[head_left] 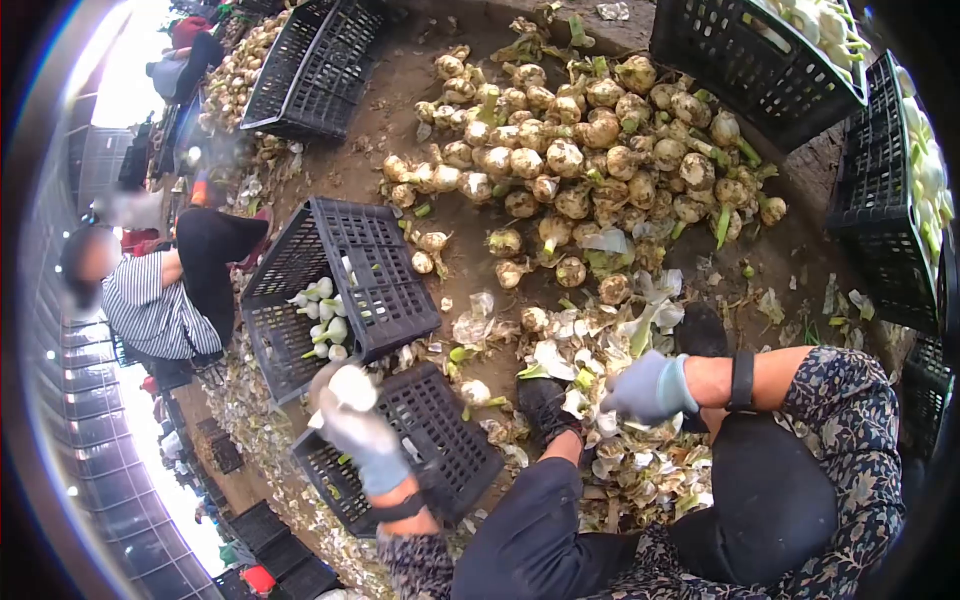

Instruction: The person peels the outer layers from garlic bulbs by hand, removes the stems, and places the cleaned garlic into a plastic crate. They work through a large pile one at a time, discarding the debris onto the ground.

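I have the left hand (368, 440), in a pale gloved grip, closed around a white bulb (352, 388); motion blurs both, so I can't read the bulb's long axis. From my view the bulb sits at the fingertip end of that hand, in front of the gap between two black crates: the upper crate (390, 285) just beyond it, the lower crate (440, 425) beneath and to its right. I can't judge its height above them. The left hand is plainly the nearer; the right hand (645, 388) is well apart, past a dark shoe (543, 405).

That right hand, in a blue-grey knit glove, bends down over the peelings (640, 465); its fingertips are partly lost among them, so I can't tell whether it grips anything. The peelings look papery, thin and curled, cream to white.

Further out, the upper crate, of stiff slotted plastic, tilts with its mouth leftward and holds smooth white bulbs with green stems. Past the feet I see a heap of unpeeled bulbs (565, 157), round, rough and soil-stained, on brown earth. At upper right stands a full crate (735, 60); at far left sits a person (165, 305) in a striped shirt.
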